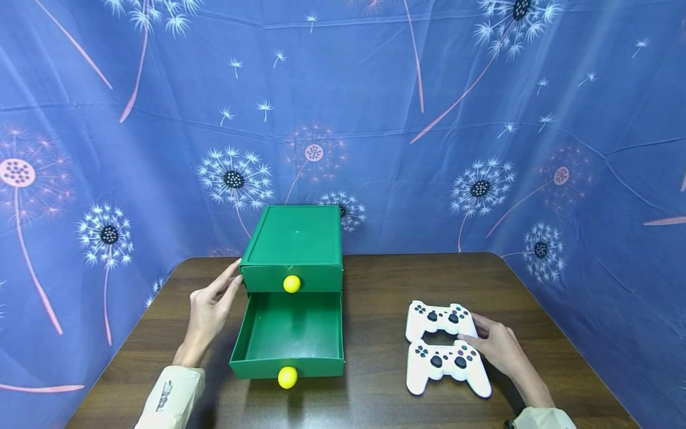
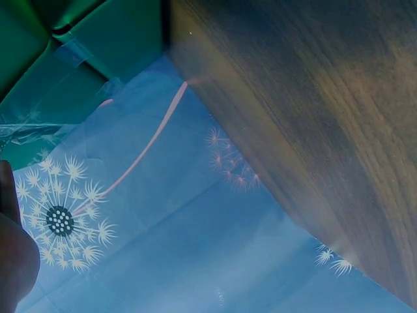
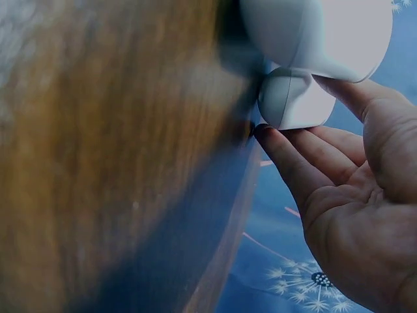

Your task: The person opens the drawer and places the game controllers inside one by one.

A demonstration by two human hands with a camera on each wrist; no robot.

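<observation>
Your left hand (image 1: 209,314) rests straightish fingers against the left side of the green, yellow-knobbed two-drawer box (image 1: 297,238); your right hand (image 1: 502,347) pinches the farther white game controller (image 1: 442,320), behind a matching white controller (image 1: 448,358), on the brown wooden table (image 1: 377,333).

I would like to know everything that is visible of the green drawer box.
The green drawer box has a smooth surface that looks like plastic. Of its two stacked drawers, the upper drawer is closed and the lower drawer is pulled out, showing its green floor. Each front carries a round yellow knob. The box stands upright on the brown table, and the left hand appears to touch its left side near the front.
</observation>
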